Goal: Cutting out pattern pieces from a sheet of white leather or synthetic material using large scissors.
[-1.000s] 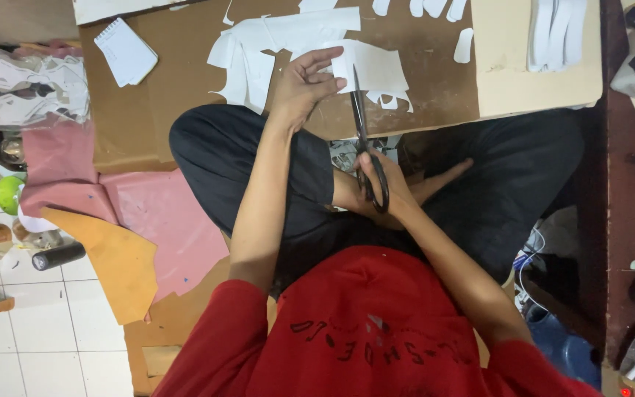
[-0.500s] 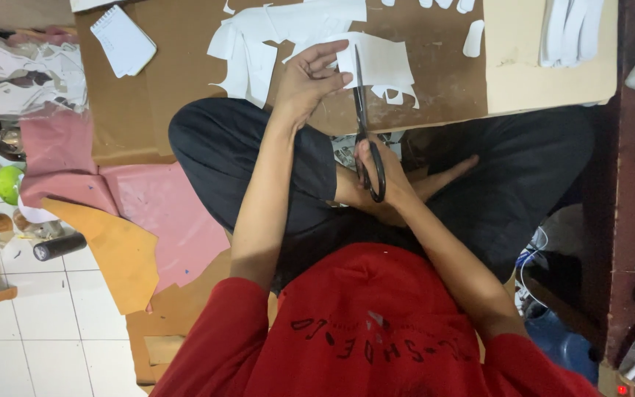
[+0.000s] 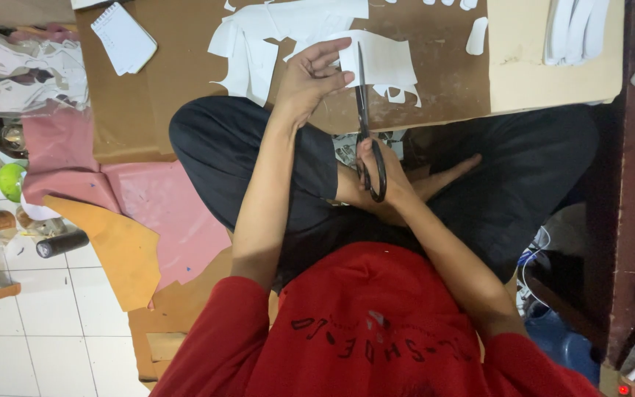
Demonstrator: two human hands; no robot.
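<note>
So the right hand (image 3: 384, 176) has its fingers through the loops of a pair of long black scissors (image 3: 365, 117), and the blades now reach a bit further into the white sheet (image 3: 380, 62) than half a second ago. Looks to me like the cut is running straight up the sheet, away from the body, with most of that line left to go. The left hand (image 3: 310, 77) pinches the sheet's left edge, thumb on top and fingers curled, holding it taut just beside the blades. Same grip as a second ago, it's barely shifted.

The sheet itself is thin and white, flat and a bit floppy, with ragged little cutouts along its near edge. It sits at the near edge of the brown table (image 3: 185, 95), right above the person's crossed legs.

Further out: more white offcuts (image 3: 259, 44) lie to the left of the sheet, a small spiral notepad (image 3: 123, 37) sits at the far left, and a beige board (image 3: 553, 73) with white strips on it is off to the right. On the floor at left there are pink sheets (image 3: 148, 213) and an orange piece (image 3: 123, 250).
</note>
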